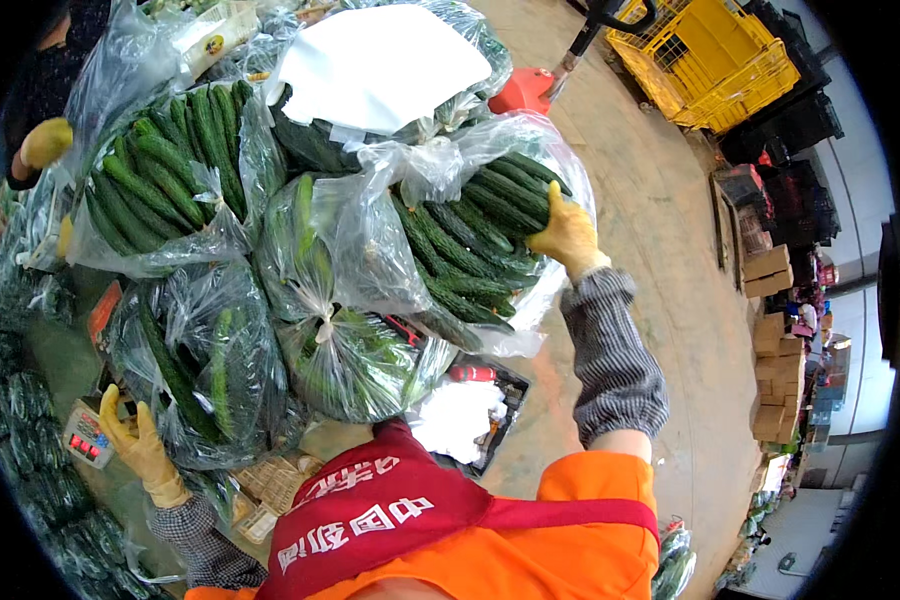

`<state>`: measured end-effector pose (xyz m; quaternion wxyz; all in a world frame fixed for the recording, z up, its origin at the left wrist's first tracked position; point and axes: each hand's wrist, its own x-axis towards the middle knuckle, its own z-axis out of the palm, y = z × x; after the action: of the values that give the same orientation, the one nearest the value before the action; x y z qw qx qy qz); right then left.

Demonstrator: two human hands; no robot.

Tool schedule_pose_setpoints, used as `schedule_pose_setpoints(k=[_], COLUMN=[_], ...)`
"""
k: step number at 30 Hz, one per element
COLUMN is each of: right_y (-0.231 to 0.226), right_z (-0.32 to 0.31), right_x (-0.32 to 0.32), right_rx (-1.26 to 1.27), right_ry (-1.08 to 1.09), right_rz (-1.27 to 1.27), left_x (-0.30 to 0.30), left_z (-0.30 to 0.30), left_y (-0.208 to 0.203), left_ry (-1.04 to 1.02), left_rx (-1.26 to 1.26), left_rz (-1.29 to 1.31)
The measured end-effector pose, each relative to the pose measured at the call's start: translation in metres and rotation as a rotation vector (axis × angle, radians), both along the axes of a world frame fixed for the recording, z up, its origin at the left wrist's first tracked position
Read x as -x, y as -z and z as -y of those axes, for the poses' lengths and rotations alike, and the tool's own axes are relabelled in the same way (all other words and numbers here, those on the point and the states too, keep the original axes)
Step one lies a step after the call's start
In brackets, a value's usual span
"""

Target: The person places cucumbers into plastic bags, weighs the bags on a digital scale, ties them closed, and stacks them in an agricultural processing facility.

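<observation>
My right hand (571, 236), in a yellow glove, rests against the ends of dark green cucumbers (465, 235) in an unclosed clear plastic bag (375, 215). Its thumb and a finger are spread; the other fingers are partly hidden. My left hand (142, 450), gloved alike, has its fingers apart and holds nothing. It is between a scale's keypad (88, 437) and a clear bag of cucumbers (202, 370). A knotted bag of cucumbers (345, 365) sits in the middle. Farther left, another bag lies open around its cucumbers (165, 175).
A white sheet (380, 65) covers bags at the back. Another person's gloved hand (47, 143) is at the far left. A black crate (505, 405) stands right of my apron. Along the right are a yellow cage cart (705, 60), cardboard boxes (778, 375) and concrete floor (650, 260).
</observation>
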<state>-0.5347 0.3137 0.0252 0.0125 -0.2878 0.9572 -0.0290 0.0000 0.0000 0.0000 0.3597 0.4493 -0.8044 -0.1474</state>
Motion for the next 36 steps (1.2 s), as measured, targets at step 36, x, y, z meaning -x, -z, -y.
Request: schedule_pose_setpoints(k=[36], right_y=[0.024], right_z=[0.120], right_x=[-0.335], right_rx=[1.052], right_ry=[-0.691], right_rz=[0.702], left_x=[0.122], left_z=[-0.075], left_y=[-0.017], left_ry=[0.890], left_rx=[-1.739], left_rz=[-1.217])
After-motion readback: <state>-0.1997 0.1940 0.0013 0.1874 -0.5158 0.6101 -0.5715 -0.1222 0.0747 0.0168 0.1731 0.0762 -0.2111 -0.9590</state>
